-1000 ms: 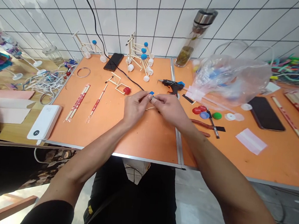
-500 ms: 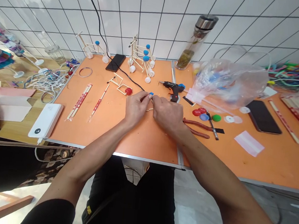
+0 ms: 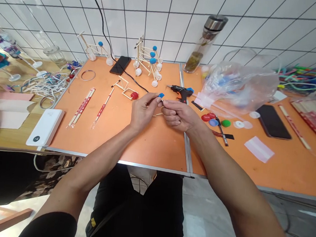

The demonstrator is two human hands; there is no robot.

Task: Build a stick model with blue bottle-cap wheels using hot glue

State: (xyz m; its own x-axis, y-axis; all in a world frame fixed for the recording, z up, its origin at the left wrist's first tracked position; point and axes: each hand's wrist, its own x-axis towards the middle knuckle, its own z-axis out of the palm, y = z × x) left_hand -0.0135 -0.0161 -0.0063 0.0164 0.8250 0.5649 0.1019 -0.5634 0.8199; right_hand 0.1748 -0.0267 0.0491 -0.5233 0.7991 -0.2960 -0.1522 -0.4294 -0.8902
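Observation:
My left hand [image 3: 144, 111] is closed in a pinch, with a small flat blue piece [image 3: 161, 95] showing at its fingertips. Close beside it, my right hand [image 3: 180, 115] is also pinched, its fingers curled under; its fingertips nearly meet the left ones, and what they hold is too small to make out. A thin stick [image 3: 158, 114] lies on the table below the hands. Behind the right hand rests a black glue gun [image 3: 181, 93]. To the left is a small stick frame [image 3: 126, 91] with a red ball [image 3: 134, 95].
Stick models with blue balls [image 3: 153, 54] stand against the tiled wall beside a phone [image 3: 120, 65]. A glass bottle [image 3: 199, 51], plastic bag [image 3: 239, 81], coloured caps [image 3: 226, 123], pliers [image 3: 216, 134] and second phone [image 3: 274, 121] are to the right. Wrapped chopsticks [image 3: 82, 105] and a power bank [image 3: 45, 127] are left.
My right hand has turned so its curled fingers show, and its forearm now covers more of the pliers. More of the blue piece shows above the left fingertips. The view has shifted slightly.

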